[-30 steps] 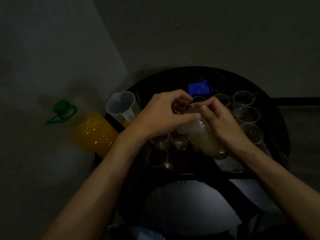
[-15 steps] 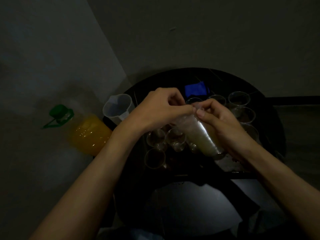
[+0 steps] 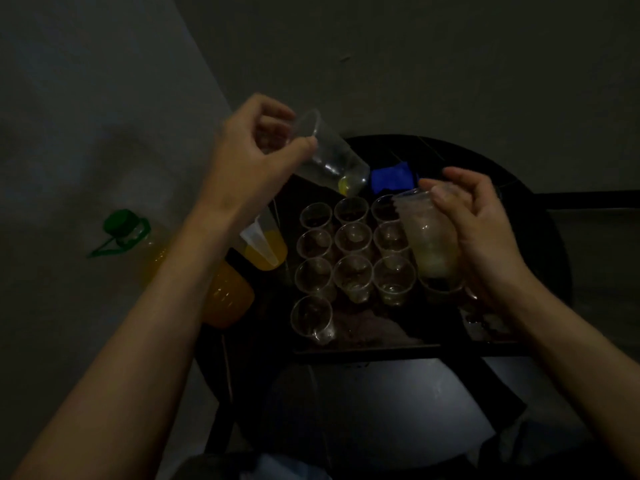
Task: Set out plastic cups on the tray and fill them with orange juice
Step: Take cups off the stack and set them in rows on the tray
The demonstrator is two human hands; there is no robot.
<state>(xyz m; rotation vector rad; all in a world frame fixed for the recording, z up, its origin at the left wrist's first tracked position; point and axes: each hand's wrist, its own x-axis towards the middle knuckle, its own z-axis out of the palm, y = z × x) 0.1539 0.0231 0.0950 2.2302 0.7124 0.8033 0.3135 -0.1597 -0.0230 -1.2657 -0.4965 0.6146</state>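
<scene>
A single head-worn view looks forward and steeply down from above the table's point(image 3: 478, 161) near edge, close over the tray point(image 3: 374, 350), with both arms entering from the frame's bottom corners.

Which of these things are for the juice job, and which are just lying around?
For the job: loose cup in the left hand, cup stack in the right hand, cups standing on the tray, jug of juice, juice bottle.
Just lying about: blue cloth beyond the cups.
</scene>
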